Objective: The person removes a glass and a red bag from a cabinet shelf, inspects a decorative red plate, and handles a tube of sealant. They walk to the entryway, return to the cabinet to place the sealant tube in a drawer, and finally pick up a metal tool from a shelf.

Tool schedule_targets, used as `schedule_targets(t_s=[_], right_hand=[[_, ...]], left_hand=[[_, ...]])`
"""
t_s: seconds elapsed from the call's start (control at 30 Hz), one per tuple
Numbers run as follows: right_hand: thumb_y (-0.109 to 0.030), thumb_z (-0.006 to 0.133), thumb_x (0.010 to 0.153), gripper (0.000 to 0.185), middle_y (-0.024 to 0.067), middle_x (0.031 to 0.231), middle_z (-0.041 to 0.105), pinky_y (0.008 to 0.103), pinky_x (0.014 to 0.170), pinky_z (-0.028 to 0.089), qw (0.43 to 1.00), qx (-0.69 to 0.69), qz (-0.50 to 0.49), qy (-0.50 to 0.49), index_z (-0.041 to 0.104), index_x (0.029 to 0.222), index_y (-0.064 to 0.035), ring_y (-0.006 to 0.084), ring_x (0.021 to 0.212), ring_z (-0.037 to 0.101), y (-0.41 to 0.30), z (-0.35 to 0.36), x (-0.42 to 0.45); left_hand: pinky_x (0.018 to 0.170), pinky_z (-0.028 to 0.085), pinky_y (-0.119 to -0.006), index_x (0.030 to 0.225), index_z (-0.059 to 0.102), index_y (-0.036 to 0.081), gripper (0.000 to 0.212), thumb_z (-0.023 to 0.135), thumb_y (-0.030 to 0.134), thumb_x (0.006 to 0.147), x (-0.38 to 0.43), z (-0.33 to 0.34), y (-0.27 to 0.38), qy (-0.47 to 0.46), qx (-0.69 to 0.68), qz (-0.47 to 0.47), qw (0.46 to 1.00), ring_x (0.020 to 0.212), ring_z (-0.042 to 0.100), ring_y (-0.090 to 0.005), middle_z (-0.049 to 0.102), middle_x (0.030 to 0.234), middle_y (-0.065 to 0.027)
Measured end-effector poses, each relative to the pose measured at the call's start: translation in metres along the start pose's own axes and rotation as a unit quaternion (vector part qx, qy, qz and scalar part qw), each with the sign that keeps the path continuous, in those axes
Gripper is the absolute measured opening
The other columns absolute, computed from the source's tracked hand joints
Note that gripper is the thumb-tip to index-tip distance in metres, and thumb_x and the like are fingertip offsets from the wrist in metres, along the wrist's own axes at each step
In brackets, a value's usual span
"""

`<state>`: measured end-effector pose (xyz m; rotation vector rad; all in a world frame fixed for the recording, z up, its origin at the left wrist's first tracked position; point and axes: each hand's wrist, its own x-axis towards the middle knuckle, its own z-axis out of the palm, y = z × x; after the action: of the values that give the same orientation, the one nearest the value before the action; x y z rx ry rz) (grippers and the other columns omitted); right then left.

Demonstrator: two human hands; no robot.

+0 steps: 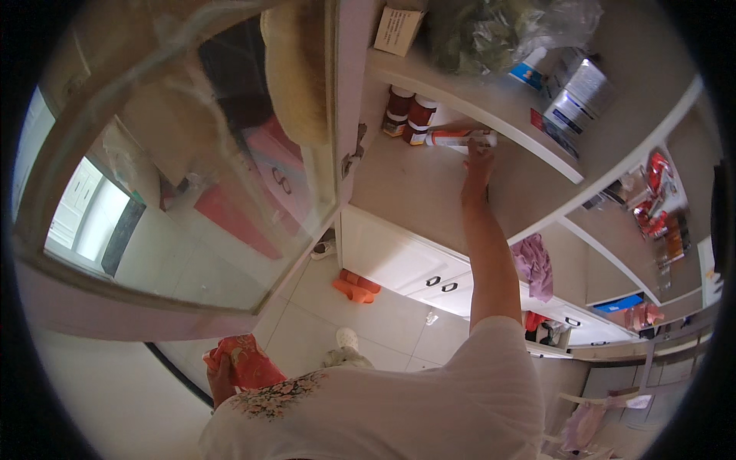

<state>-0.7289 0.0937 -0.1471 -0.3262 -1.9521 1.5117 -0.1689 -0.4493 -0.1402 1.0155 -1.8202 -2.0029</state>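
My right hand (479, 163) reaches onto a shelf, its fingers at a white and orange tube (457, 138) that lies on its side; whether they grip it I cannot tell. Two dark red jars with white lids (421, 118) stand by the tube's left end. Low on the left, my left hand (220, 376) is closed on a red patterned cloth (248, 362), held beside my body. Part of that hand is hidden by the cloth.
A glass-paned door (241, 230) stands at the left. Above are a small carton (398, 29), plastic bags (489, 34) and boxes (577, 95). White cabinet doors (402, 253) run below the shelf. Orange slippers (355, 286) lie on the tiled floor. A purple cloth (535, 265) hangs at the right.
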Motion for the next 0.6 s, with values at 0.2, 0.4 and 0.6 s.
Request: schedule_targets(t_s=[0.2,0.4,0.6], right_hand=[[-0.031,0.074,0.082,0.042,0.0026,0.102,0.06,0.0286,0.063,0.05,0.958,0.158,0.213,0.106,0.055,0.113,-0.0107,0.0147,0.083,0.059,-0.049,0.002,0.013],[-0.024,0.071,0.084,0.035,0.0028,0.1,0.06,0.0302,0.063,0.05,0.964,0.246,0.053,0.088,0.055,0.112,-0.0106,0.0143,0.082,0.059,-0.067,-0.007,0.017],[-0.026,0.063,0.088,0.023,0.0005,0.093,0.06,0.0274,0.063,0.048,0.977,0.171,0.123,-0.042,0.059,0.104,-0.0104,0.0096,0.075,0.056,-0.118,-0.048,0.0]], left_hand=[[0.081,0.046,-0.026,0.112,0.06,0.002,0.024,0.06,0.012,0.091,0.0,0.032,0.001,0.005,-0.015,-0.015,1.0,0.093,0.057,-0.0109,0.063,0.104,-0.0031],[0.082,0.046,-0.026,0.114,0.059,0.002,0.025,0.06,0.013,0.092,0.003,0.047,-0.001,-0.007,-0.028,-0.021,0.999,0.094,0.057,-0.011,0.063,0.105,-0.0031],[0.083,0.046,-0.026,0.115,0.058,0.002,0.026,0.06,0.014,0.092,0.02,0.057,-0.001,-0.049,-0.048,-0.016,0.998,0.095,0.057,-0.0111,0.062,0.107,-0.003]])
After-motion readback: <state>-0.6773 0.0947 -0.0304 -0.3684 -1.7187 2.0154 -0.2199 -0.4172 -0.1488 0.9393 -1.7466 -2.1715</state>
